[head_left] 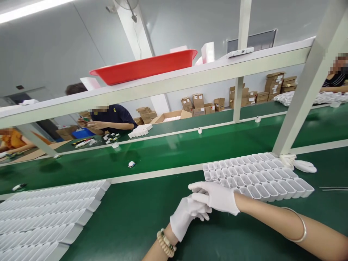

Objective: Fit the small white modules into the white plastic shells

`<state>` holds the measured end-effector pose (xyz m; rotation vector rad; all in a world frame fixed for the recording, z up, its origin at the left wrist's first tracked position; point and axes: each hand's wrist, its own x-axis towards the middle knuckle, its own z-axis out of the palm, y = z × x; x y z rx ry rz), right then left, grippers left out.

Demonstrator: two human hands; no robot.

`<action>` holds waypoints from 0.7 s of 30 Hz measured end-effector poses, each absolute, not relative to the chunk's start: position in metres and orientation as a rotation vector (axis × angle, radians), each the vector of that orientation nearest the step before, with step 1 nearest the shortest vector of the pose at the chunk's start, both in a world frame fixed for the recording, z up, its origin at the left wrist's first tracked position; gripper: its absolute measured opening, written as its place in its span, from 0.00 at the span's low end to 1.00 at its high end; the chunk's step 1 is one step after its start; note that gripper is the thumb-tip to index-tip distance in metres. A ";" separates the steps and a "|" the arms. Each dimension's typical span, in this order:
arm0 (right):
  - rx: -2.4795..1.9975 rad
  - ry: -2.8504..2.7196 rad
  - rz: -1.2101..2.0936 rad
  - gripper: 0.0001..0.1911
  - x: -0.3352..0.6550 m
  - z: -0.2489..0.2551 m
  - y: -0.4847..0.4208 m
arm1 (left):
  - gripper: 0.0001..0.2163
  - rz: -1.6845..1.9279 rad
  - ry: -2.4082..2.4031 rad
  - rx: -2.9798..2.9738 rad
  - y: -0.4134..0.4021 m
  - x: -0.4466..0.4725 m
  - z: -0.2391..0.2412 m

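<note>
Both my hands wear thin white gloves and meet in front of me above the green tabletop. My left hand point(182, 216) comes up from below, its fingers partly apart and partly covered by the other hand. My right hand point(220, 197) reaches in from the right and lies over the left, its fingers and thumb closed about the gloved fingers there. No separate object shows between them. Just behind my right hand stand rows of small white open-topped plastic cups point(255, 191), set close together.
Long rows of white plastic housings point(46, 214) lie at left. A green conveyor belt point(168, 145) carries scattered small white parts. White gloves point(304, 165) lie near a shelf post point(301, 83). Overhead, a shelf holds a red tray point(146, 67). People work across the belt.
</note>
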<state>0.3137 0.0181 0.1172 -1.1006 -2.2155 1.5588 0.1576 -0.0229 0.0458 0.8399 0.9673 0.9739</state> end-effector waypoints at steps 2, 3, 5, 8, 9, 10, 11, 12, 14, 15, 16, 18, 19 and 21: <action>-1.086 -2.445 1.250 0.30 0.315 0.116 0.016 | 0.11 1.034 0.993 0.934 -0.023 0.159 0.050; -1.084 -2.577 1.044 0.31 0.316 0.116 0.014 | 0.13 1.070 1.007 1.001 -0.023 0.160 0.054; -1.093 -2.795 0.704 0.35 0.315 0.118 0.011 | 0.16 1.108 1.038 1.197 -0.024 0.164 0.059; -1.164 -2.955 0.529 0.48 0.311 0.119 0.005 | 0.14 1.105 1.036 1.450 -0.027 0.168 0.064; -1.190 -2.961 0.523 0.49 0.310 0.119 0.004 | 0.14 1.108 1.004 1.477 -0.027 0.168 0.064; -1.212 -2.939 0.531 0.48 0.309 0.118 0.003 | 0.14 1.124 0.961 1.488 -0.028 0.169 0.064; -1.229 -2.894 0.557 0.44 0.309 0.117 0.002 | 0.15 1.143 0.908 1.494 -0.028 0.169 0.064; -1.232 -2.845 0.585 0.39 0.308 0.116 0.002 | 0.16 1.154 0.848 1.501 -0.027 0.169 0.063; -1.220 -2.780 0.611 0.32 0.309 0.110 0.003 | 0.19 1.167 0.761 1.520 -0.025 0.171 0.060; -1.212 -2.770 0.611 0.30 0.310 0.106 0.004 | 0.20 1.167 0.747 1.537 -0.022 0.172 0.058; -1.206 -2.765 0.608 0.27 0.311 0.101 0.006 | 0.20 1.182 0.767 1.549 -0.019 0.172 0.055; -1.200 -2.750 0.597 0.25 0.314 0.090 0.012 | 0.20 1.217 0.852 1.549 -0.009 0.171 0.047; -1.194 -2.732 0.553 0.25 0.316 0.084 0.017 | 0.22 1.216 0.892 1.548 -0.004 0.169 0.043; -1.132 -2.631 0.416 0.25 0.319 0.078 0.030 | 0.25 1.175 0.988 1.539 0.007 0.161 0.033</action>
